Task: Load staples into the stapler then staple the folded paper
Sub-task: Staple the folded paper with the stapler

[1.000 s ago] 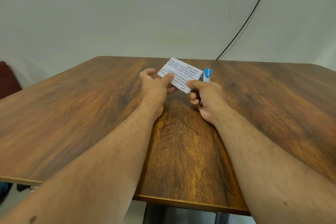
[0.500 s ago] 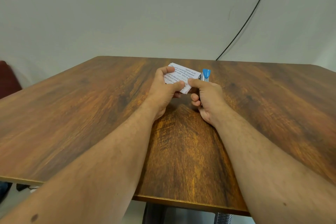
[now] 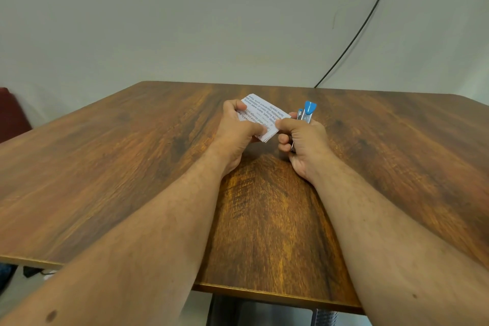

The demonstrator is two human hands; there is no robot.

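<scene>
At centre frame, above the counter [image 3: 132, 180], the left hand [image 3: 235, 132] is pinching the folded paper [image 3: 264, 118] by its near left edge. Just right, the right hand [image 3: 304, 140] is curling its grip round the stapler [image 3: 307, 112], thumb touching the paper's right corner. Judging by this, the corner is being fed in; keeping the layers squared and fully seated before squeezing should help.

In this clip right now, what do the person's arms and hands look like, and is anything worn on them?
Both forearms are bare right to the frame's edge: no sleeves, gloves, watch or rings visible. The left hand and right hand are bare. Fine hair covers both forearms; each has a small dark mole near the bottom edge.
</scene>
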